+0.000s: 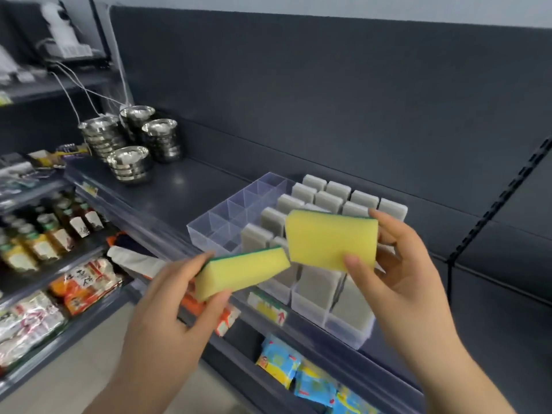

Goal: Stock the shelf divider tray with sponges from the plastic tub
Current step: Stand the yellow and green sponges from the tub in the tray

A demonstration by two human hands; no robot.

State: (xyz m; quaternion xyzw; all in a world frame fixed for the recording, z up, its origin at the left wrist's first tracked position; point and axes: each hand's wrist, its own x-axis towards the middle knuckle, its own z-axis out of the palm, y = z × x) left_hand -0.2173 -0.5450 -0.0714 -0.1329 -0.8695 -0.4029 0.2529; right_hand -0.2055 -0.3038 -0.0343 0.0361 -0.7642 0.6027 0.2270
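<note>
A clear divider tray stands on the dark shelf. Grey sponges stand upright in most of its compartments; several compartments along its left side hold nothing. My left hand grips a yellow sponge with a green scouring face, tilted, in front of the tray's near left corner. My right hand pinches a second yellow sponge between thumb and fingers, flat side toward me, above the tray's front rows. The two sponges nearly touch at their corners. No plastic tub is in view.
Stacks of steel bowls stand at the shelf's left end. A price label sits on the shelf's front edge. Lower shelves hold bottles, packets and blue packs. The dark back panel rises behind the tray.
</note>
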